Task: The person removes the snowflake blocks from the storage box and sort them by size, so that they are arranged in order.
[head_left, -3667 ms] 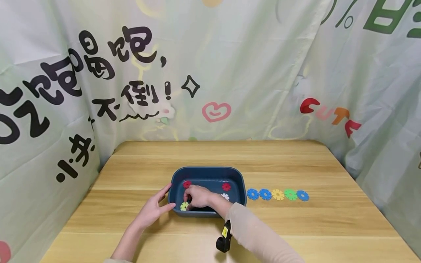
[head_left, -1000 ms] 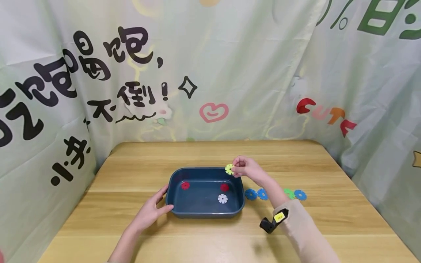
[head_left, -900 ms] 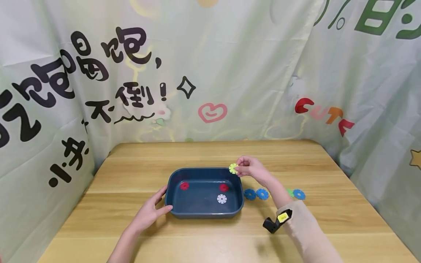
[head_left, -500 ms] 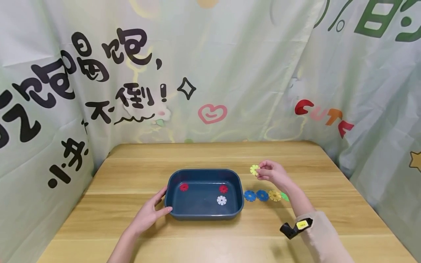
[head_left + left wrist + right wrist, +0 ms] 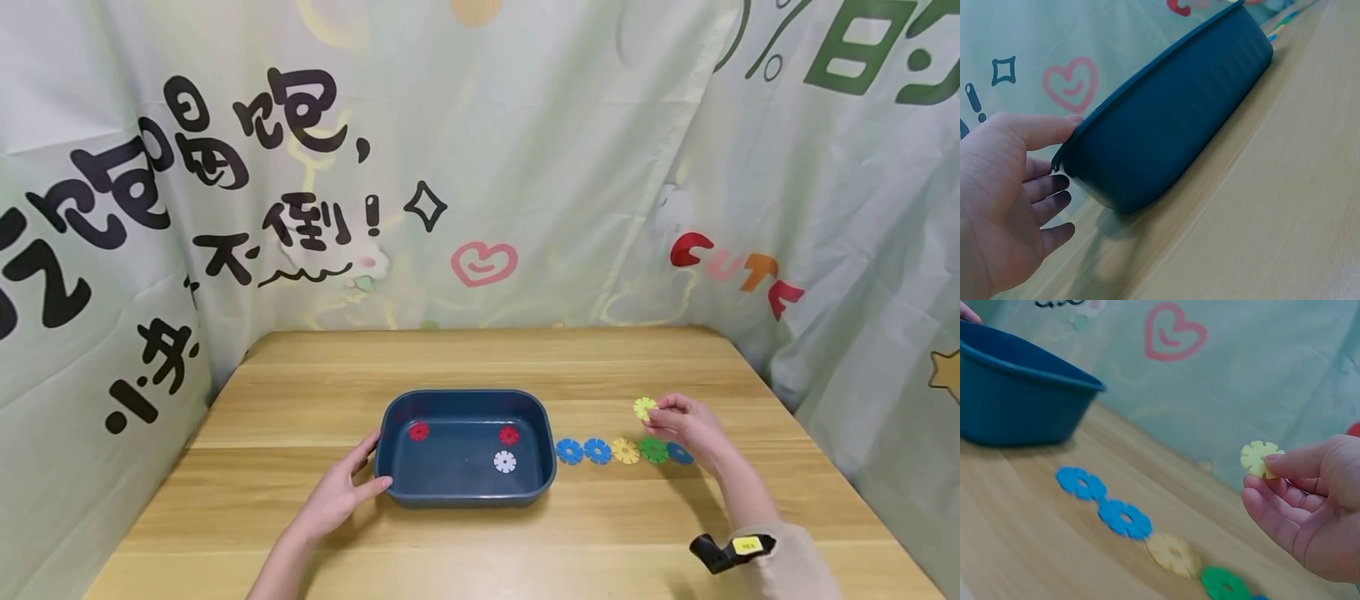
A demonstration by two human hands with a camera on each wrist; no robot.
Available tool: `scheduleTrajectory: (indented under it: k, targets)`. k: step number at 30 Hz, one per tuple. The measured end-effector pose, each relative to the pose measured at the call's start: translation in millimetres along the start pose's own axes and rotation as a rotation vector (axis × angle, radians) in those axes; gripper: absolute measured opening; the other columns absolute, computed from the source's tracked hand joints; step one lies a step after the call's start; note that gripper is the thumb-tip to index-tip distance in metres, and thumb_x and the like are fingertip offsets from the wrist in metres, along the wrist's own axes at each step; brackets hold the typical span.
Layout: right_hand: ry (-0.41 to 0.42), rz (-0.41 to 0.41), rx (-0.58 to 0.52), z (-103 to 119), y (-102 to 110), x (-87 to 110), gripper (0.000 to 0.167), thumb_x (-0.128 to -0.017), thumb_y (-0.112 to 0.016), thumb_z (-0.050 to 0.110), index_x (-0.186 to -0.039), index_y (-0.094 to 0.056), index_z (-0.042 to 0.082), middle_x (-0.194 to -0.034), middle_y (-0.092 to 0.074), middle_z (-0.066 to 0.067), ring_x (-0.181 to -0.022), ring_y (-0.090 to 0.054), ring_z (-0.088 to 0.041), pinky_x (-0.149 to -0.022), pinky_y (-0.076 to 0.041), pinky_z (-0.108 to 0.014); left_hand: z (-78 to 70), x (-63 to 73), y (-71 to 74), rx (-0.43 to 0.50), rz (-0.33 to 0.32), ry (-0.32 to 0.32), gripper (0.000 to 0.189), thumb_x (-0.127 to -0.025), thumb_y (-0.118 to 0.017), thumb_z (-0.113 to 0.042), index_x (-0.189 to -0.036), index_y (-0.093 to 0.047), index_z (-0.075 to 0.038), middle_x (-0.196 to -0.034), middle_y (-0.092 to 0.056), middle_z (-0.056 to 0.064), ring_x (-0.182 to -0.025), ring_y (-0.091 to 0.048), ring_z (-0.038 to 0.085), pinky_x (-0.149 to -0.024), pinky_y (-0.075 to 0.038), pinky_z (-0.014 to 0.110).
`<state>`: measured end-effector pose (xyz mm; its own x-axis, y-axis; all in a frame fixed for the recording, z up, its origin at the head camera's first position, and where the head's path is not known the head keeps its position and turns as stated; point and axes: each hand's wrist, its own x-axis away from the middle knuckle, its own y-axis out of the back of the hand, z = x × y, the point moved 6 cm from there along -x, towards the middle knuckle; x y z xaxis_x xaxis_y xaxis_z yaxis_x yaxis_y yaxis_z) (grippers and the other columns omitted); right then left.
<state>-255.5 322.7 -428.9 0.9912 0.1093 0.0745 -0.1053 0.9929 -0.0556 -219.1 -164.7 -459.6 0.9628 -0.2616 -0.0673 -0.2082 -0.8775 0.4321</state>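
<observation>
My right hand [image 5: 688,427] pinches a pale yellow interlocking disc [image 5: 1259,459] by its edge between thumb and fingers. It is held upright above the row, near the green disc [image 5: 654,451]. My left hand [image 5: 334,492] rests at the left end of a dark blue basin [image 5: 465,501]. Its thumb touches the rim, and the other fingers lie relaxed along the outer side, as the left wrist view shows. Inside the basin are a red disc [image 5: 418,432] at the left, another red disc [image 5: 509,435] at the right and a white disc [image 5: 505,462] in front of that one.
Right of the basin, a row of discs runs along the wooden table [image 5: 480,550]: a blue disc [image 5: 570,452], another blue disc [image 5: 597,452], a yellow-orange disc [image 5: 626,451], the green one and a last blue disc [image 5: 680,453]. A printed curtain [image 5: 570,167] hangs behind.
My right hand took the pale yellow disc out of the basin and carried it rightward over the rim, then along the row and slightly lower. My left hand stays at the basin.
</observation>
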Motion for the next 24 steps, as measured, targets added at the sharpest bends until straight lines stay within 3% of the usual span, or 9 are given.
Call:
scheduleTrajectory:
  k: [6,15,19,24]
  targets:
    - [-0.017,-0.041,-0.087,-9.0,27.1,13.8,0.008,-0.091,-0.054,-0.003,-0.089,-0.047,0.000,-0.083,-0.058,-0.005,-0.078,-0.065,-0.016,-0.074,-0.055,-0.027,0.4,0.7,0.5,-0.009,-0.007,-0.005,0.070,-0.084,-0.068,-0.018,-0.142,-0.033,-0.001,-0.144,-0.033,0.024,-0.131,-0.029,0.041,-0.104,-0.026,0.056]
    - [-0.040,-0.110,-0.109,-21.7,62.5,31.9,0.012,-0.091,-0.052,-0.002,-0.085,-0.055,0.008,-0.080,-0.063,-0.001,-0.074,-0.066,-0.012,-0.068,-0.055,-0.023,-0.5,1.4,0.8,-0.009,-0.004,0.008,0.070,-0.085,-0.068,-0.019,-0.143,-0.033,-0.002,-0.144,-0.032,0.024,-0.131,-0.029,0.042,-0.105,-0.026,0.055]
    - [-0.087,-0.147,-0.047,-28.7,75.2,36.9,0.013,-0.092,-0.054,0.002,-0.084,-0.058,0.012,-0.079,-0.063,0.004,-0.073,-0.064,-0.007,-0.066,-0.054,-0.021,-1.2,1.3,1.4,-0.020,-0.006,0.008,0.071,-0.084,-0.068,-0.019,-0.143,-0.032,-0.001,-0.144,-0.032,0.024,-0.131,-0.030,0.042,-0.104,-0.026,0.055]
    - [-0.163,-0.216,0.115,-38.9,90.7,43.0,0.012,-0.092,-0.055,0.008,-0.083,-0.059,0.015,-0.077,-0.060,0.009,-0.071,-0.059,-0.002,-0.065,-0.053,-0.019,-1.0,0.9,0.5,-0.027,-0.004,0.008,0.070,-0.085,-0.068,-0.018,-0.143,-0.033,-0.001,-0.144,-0.032,0.024,-0.131,-0.030,0.042,-0.104,-0.026,0.055]
